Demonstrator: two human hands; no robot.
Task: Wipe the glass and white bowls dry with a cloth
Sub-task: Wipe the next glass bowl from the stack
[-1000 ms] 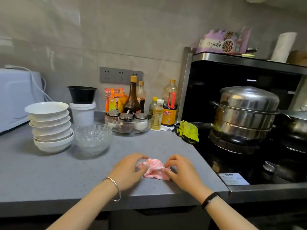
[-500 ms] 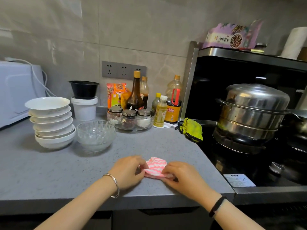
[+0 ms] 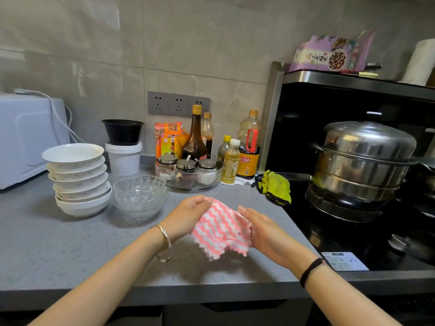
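Pink-and-white cloth (image 3: pixel 220 229) hangs spread above the countertop's (image 3: pixel 58 243) front edge, pinched by the left hand (image 3: pixel 188 215) and right hand (image 3: pixel 260 230). The empty nested glass bowls (image 3: pixel 138 196) touch the stacked white bowls (image 3: pixel 77 177).

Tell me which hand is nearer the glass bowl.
Left. The left hand is just right of the glass bowl, gripping one corner of the cloth. The right hand holds the cloth's opposite edge, farther right, with the cloth between it and the glass bowl.

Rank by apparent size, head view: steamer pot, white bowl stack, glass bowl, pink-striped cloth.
1. steamer pot
2. white bowl stack
3. glass bowl and pink-striped cloth: these look alike, and the cloth is nearer the camera, so unranked.
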